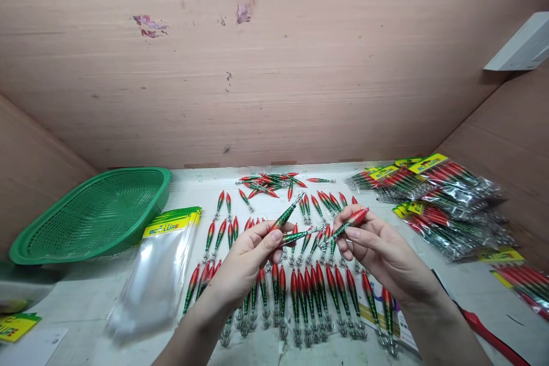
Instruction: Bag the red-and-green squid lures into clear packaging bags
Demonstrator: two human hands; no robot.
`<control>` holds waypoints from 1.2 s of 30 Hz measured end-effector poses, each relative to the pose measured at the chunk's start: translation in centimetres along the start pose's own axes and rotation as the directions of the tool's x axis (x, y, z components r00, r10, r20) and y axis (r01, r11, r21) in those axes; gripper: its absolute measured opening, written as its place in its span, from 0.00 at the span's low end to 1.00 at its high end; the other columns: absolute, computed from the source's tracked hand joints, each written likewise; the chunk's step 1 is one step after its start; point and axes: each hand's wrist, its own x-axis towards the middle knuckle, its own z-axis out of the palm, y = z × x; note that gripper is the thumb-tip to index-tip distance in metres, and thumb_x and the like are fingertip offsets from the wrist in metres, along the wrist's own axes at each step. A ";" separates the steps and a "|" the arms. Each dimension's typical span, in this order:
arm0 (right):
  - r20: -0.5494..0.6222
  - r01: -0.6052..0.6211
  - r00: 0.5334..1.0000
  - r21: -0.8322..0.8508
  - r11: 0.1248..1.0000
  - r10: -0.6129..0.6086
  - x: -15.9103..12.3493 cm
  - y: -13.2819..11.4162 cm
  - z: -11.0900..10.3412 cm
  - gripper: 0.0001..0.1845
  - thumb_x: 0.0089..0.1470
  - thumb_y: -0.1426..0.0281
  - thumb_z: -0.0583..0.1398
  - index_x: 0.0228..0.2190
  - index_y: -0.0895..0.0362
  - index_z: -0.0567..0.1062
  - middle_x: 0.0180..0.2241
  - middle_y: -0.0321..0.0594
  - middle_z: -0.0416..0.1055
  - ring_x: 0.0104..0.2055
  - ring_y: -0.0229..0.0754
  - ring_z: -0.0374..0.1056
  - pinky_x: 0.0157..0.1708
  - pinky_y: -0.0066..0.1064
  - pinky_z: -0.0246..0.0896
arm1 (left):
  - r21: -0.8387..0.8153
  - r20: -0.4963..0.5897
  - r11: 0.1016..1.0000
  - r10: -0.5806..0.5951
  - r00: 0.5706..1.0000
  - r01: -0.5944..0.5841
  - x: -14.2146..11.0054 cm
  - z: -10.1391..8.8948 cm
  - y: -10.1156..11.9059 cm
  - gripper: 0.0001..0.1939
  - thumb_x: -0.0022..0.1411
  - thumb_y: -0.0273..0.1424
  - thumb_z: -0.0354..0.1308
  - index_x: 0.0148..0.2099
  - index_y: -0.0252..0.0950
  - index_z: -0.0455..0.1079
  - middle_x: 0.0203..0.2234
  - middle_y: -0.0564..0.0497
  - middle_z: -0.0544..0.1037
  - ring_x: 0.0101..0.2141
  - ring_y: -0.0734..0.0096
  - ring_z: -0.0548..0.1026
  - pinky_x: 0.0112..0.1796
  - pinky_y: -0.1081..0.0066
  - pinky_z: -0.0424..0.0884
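Note:
Over the table's middle, my left hand (249,251) pinches two red-and-green squid jigs between thumb and fingers. The upper squid jig (286,215) tilts with its hooks up to the right; the lower squid jig (295,236) lies nearly level, hooks toward my other hand. A third squid jig (355,218) is gripped by my right hand (386,254), its red end pointing up and right, its hook end near the left hand's jigs. Whether those hooks touch, I cannot tell. Below and around both hands, rows of squid jigs (295,297) lie on the table, partly hidden by my arms.
A loose pile of jigs (268,184) lies at the back. On the left are clear header-card bags (156,274) and a green basket (26,250). Filled jig packets (446,183) are heaped at right, near a red-handled tool (493,336). Wooden panels (274,97) enclose the table.

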 end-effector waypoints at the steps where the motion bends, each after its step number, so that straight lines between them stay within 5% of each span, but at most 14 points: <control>1: 0.006 -0.005 1.000 0.004 1.000 0.005 -0.1 0.1 0.0 0.15 0.42 0.65 0.69 0.32 0.54 0.71 0.31 0.36 0.67 0.26 0.34 0.65 0.23 0.26 0.64 | 0.011 -0.003 1.000 -0.003 1.000 0.003 0.0 0.0 0.0 0.20 0.56 0.44 0.61 0.45 0.35 0.75 0.21 0.55 0.65 0.25 0.77 0.59 0.29 0.74 0.56; 17: -0.012 -0.016 1.000 0.026 1.000 0.016 0.1 0.7 0.0 0.13 0.50 0.59 0.63 0.32 0.54 0.72 0.35 0.36 0.64 0.27 0.35 0.67 0.23 0.27 0.64 | 0.117 -0.006 0.993 0.023 1.000 -0.022 0.2 -0.5 -0.3 0.17 0.61 0.41 0.58 0.47 0.36 0.74 0.22 0.56 0.66 0.26 0.79 0.61 0.31 0.75 0.58; 23: -0.090 0.005 0.996 -0.192 0.981 -0.023 0.4 0.6 -0.9 0.20 0.47 0.56 0.65 0.37 0.58 0.74 0.30 0.36 0.65 0.25 0.33 0.63 0.23 0.26 0.61 | 0.301 -0.243 0.941 0.234 0.941 -0.156 -0.1 -4.3 2.7 0.18 0.57 0.40 0.61 0.47 0.38 0.75 0.23 0.55 0.69 0.27 0.77 0.63 0.32 0.74 0.60; 26: -0.025 0.046 0.998 -0.362 0.931 -0.059 1.9 0.8 -0.4 0.21 0.48 0.57 0.64 0.40 0.58 0.71 0.27 0.34 0.65 0.24 0.33 0.62 0.26 0.27 0.62 | 0.398 -0.293 0.910 0.244 0.924 -0.113 -0.3 -7.2 5.1 0.18 0.53 0.41 0.65 0.43 0.36 0.77 0.23 0.55 0.69 0.26 0.76 0.62 0.30 0.74 0.60; 29: 0.008 -0.031 0.999 -0.572 0.820 0.043 4.6 1.7 1.1 0.16 0.54 0.62 0.59 0.42 0.56 0.65 0.23 0.30 0.63 0.23 0.35 0.65 0.24 0.27 0.62 | 0.413 -0.269 0.910 0.166 0.949 -0.042 -0.3 -9.3 6.5 0.18 0.49 0.41 0.67 0.39 0.34 0.78 0.23 0.54 0.70 0.26 0.76 0.61 0.29 0.73 0.59; 36: -0.151 -0.222 0.973 -0.821 0.526 0.175 9.7 4.7 3.5 0.19 0.56 0.72 0.58 0.48 0.57 0.60 0.16 0.26 0.63 0.15 0.36 0.63 0.16 0.26 0.55 | 0.283 -0.235 0.949 -0.070 0.969 0.137 -0.7 -10.5 5.6 0.18 0.43 0.41 0.69 0.34 0.33 0.76 0.24 0.53 0.70 0.23 0.78 0.59 0.26 0.73 0.56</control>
